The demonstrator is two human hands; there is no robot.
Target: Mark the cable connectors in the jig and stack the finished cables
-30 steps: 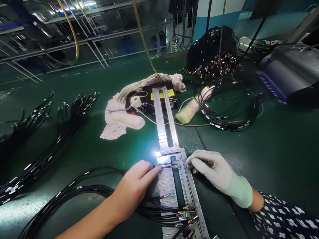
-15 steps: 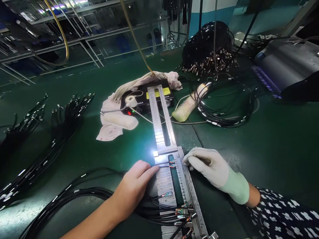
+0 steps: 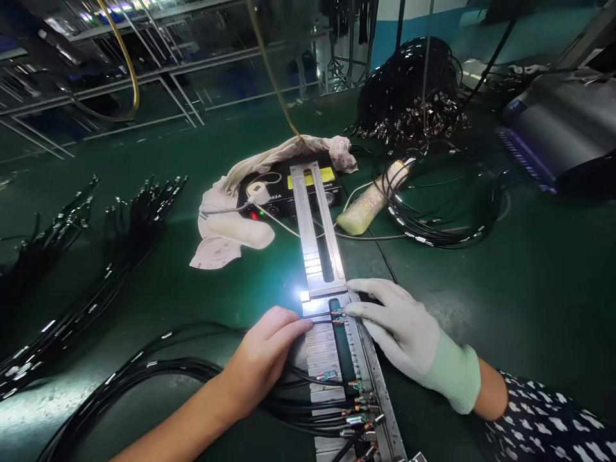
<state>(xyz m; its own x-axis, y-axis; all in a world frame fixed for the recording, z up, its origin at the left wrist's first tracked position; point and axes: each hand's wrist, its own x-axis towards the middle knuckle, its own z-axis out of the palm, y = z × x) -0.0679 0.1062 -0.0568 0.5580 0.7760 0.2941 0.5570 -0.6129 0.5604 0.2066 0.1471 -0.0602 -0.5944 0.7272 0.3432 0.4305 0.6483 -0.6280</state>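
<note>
A slotted metal fixture (image 3: 325, 359) runs up the middle, with several cable ends lying across it. My bare left hand (image 3: 269, 343) pinches a thin black cable (image 3: 321, 320) at the fixture's left side, thumb and forefinger pressed together. On the other side, my right hand (image 3: 404, 327) wears a white glove with a green cuff. Its fingers are spread over the fixture's upper right edge, the forefinger at the small connectors (image 3: 338, 315) of the upper cables. Nothing can be seen held in it. A bright light (image 3: 305, 296) shines just above my left fingertips.
Behind the fixture stands a black box (image 3: 283, 200) with a pale cloth (image 3: 219, 192) around it. A wrapped roll (image 3: 370, 202) and coiled cables (image 3: 433, 231) lie right of it. Cable bundles (image 3: 129, 237) spread on the left. A dark machine (image 3: 563, 128) is at back right.
My gloved right hand has moved left onto the fixture's edge and connectors, and its closed fingers have spread. My left hand keeps its pinch. The whole view has shifted slightly.
</note>
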